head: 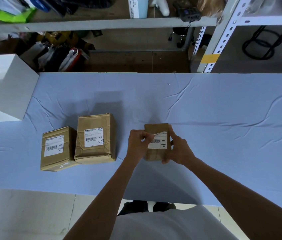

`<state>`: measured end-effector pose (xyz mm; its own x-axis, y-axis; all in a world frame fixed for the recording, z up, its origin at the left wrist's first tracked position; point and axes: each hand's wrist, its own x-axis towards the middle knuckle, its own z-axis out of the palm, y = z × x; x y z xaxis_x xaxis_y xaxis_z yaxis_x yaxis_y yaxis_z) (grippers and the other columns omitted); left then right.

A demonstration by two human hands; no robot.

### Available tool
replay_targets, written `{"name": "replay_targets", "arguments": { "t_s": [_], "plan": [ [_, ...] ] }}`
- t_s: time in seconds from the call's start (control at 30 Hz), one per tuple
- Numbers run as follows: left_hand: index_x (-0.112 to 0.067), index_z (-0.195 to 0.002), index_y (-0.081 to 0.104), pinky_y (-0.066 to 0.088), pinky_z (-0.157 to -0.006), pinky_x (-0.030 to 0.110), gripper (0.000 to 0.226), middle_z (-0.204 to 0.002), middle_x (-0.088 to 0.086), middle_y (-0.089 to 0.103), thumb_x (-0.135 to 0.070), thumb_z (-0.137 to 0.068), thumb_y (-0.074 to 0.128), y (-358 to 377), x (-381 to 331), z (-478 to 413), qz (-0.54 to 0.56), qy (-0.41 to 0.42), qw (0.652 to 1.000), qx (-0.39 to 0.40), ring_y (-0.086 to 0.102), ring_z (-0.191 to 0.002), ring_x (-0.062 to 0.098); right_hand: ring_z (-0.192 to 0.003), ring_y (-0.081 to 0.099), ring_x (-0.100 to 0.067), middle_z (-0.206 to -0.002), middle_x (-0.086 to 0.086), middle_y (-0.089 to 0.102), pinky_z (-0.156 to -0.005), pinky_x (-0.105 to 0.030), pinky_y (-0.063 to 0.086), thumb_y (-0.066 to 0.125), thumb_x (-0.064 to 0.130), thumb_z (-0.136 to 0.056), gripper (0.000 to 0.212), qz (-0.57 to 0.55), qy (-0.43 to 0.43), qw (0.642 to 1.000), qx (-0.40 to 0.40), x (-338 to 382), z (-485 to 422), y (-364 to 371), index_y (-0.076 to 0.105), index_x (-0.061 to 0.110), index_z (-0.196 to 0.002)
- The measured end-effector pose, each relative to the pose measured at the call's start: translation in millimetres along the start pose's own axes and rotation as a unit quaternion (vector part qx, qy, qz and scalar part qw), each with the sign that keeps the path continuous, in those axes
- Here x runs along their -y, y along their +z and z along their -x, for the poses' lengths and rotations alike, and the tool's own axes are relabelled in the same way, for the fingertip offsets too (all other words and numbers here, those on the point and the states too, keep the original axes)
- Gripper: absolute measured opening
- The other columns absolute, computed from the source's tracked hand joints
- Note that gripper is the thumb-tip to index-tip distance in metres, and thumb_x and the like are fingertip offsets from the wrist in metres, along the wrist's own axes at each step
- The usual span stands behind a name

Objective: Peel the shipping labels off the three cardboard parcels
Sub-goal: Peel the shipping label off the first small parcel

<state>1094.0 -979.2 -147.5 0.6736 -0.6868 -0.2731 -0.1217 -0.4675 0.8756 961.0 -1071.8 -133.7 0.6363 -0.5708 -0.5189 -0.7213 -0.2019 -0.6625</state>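
Observation:
Three brown cardboard parcels are over the blue-covered table [206, 110]. The small parcel [155, 129] is held up in my right hand [178, 149], which grips its right side and bottom. My left hand [137, 142] pinches the top-left corner of its white label [159, 142]; that corner is lifted off the cardboard and folded down. The middle parcel [96, 122] lies on the table to the left with its white label [94, 137] flat on top. The left parcel [57, 149] sits beside it, touching, and its label [53, 146] is flat too.
A white box [14, 89] stands at the table's far left corner. Behind the table are metal shelves [102, 23] with bags, a bottle and clutter. The table's near edge runs just in front of my body.

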Motion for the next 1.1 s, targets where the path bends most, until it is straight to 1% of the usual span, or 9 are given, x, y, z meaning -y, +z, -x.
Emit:
{"name": "replay_targets", "arguments": {
  "t_s": [0.13, 0.23, 0.3, 0.43, 0.53, 0.67, 0.83, 0.93, 1.1],
  "plan": [
    [0.0, -0.08, 0.068, 0.054, -0.064, 0.017, 0.018, -0.081, 0.0, 0.067, -0.018, -0.084, 0.069, 0.0, 0.2, -0.8, 0.002, 0.005, 1.0, 0.001, 0.065, -0.074, 0.016, -0.1, 0.064, -0.03, -0.112, -0.011, 0.065, -0.08, -0.041, 0.057, 0.084, -0.002, -0.056, 0.13, -0.006, 0.005, 1.0, -0.004, 0.5, 0.9, 0.1, 0.002, 0.027, -0.152],
    [0.0, -0.081, 0.068, 0.054, -0.062, 0.016, 0.018, -0.082, -0.001, 0.067, -0.018, -0.084, 0.069, -0.6, 0.4, -0.4, 0.023, -0.001, 1.0, 0.005, 0.066, -0.075, 0.017, -0.1, 0.064, -0.029, -0.11, -0.01, 0.066, -0.08, -0.043, 0.057, 0.082, -0.002, -0.06, 0.124, -0.013, 0.008, 1.0, -0.009, 0.8, 1.7, 0.6, 0.004, 0.029, -0.152],
    [-0.001, -0.079, 0.068, 0.055, -0.062, 0.018, 0.017, -0.082, -0.001, 0.067, -0.018, -0.084, 0.069, -0.8, 0.0, 0.2, 0.021, 0.002, 1.0, 0.001, 0.066, -0.075, 0.017, -0.099, 0.064, -0.028, -0.108, -0.009, 0.066, -0.079, -0.042, 0.057, 0.082, -0.002, -0.058, 0.126, -0.015, 0.009, 1.0, -0.008, 0.8, 1.8, 0.7, 0.004, 0.03, -0.152],
    [-0.009, -0.074, 0.066, 0.057, -0.068, 0.026, 0.013, -0.08, -0.006, 0.064, -0.018, -0.084, 0.069, 0.3, -1.2, 2.2, 0.023, -0.003, 1.0, -0.003, 0.065, -0.076, 0.016, -0.098, 0.064, -0.028, -0.106, -0.01, 0.067, -0.08, -0.042, 0.057, 0.083, -0.002, -0.057, 0.128, -0.012, 0.006, 1.0, -0.009, 0.7, 1.9, 0.4, 0.004, 0.03, -0.152],
    [-0.01, -0.073, 0.066, 0.058, -0.07, 0.032, 0.014, -0.082, -0.001, 0.067, -0.017, -0.084, 0.069, 0.2, -1.1, 2.2, 0.029, -0.006, 1.0, 0.0, 0.067, -0.079, 0.021, -0.098, 0.064, -0.029, -0.106, -0.01, 0.067, -0.08, -0.041, 0.056, 0.083, -0.002, -0.056, 0.128, -0.008, 0.01, 1.0, -0.009, 1.4, 2.0, 0.2, 0.005, 0.031, -0.152],
    [-0.008, -0.075, 0.067, 0.057, -0.068, 0.03, 0.013, -0.083, 0.003, 0.069, -0.016, -0.085, 0.068, -0.8, -2.6, 3.2, 0.026, -0.001, 1.0, 0.005, 0.068, -0.08, 0.023, -0.098, 0.064, -0.028, -0.106, -0.01, 0.067, -0.08, -0.041, 0.057, 0.082, -0.003, -0.057, 0.129, -0.013, 0.009, 1.0, -0.01, 1.7, 3.0, 0.2, 0.002, 0.031, -0.152],
    [-0.002, -0.08, 0.068, 0.058, -0.077, 0.041, 0.016, -0.094, 0.012, 0.071, -0.017, -0.085, 0.068, -0.1, -3.0, 4.9, 0.039, -0.015, 0.999, 0.004, 0.068, -0.087, 0.029, -0.095, 0.065, -0.029, -0.105, -0.011, 0.067, -0.079, -0.042, 0.057, 0.082, -0.004, -0.056, 0.13, -0.016, 0.013, 1.0, -0.006, 2.2, 2.8, 0.2, 0.001, 0.031, -0.152],
    [0.0, -0.082, 0.068, 0.058, -0.079, 0.045, 0.017, -0.096, 0.015, 0.071, -0.017, -0.085, 0.068, 0.1, -4.2, 5.8, 0.046, -0.015, 0.999, 0.004, 0.068, -0.088, 0.031, -0.095, 0.065, -0.028, -0.104, -0.01, 0.068, -0.079, -0.04, 0.057, 0.082, -0.004, -0.055, 0.131, -0.015, 0.011, 1.0, -0.006, 1.8, 1.8, 0.5, 0.002, 0.03, -0.152],
    [-0.001, -0.085, 0.069, 0.058, -0.079, 0.044, 0.018, -0.097, 0.013, 0.071, -0.019, -0.086, 0.067, -0.7, -4.6, 6.3, 0.049, -0.026, 0.998, 0.008, 0.068, -0.089, 0.029, -0.096, 0.064, -0.029, -0.106, -0.011, 0.067, -0.079, -0.041, 0.057, 0.083, -0.003, -0.055, 0.131, -0.007, 0.014, 1.0, -0.01, 1.1, 0.8, 1.4, 0.0, 0.03, -0.152]
  ]
}}
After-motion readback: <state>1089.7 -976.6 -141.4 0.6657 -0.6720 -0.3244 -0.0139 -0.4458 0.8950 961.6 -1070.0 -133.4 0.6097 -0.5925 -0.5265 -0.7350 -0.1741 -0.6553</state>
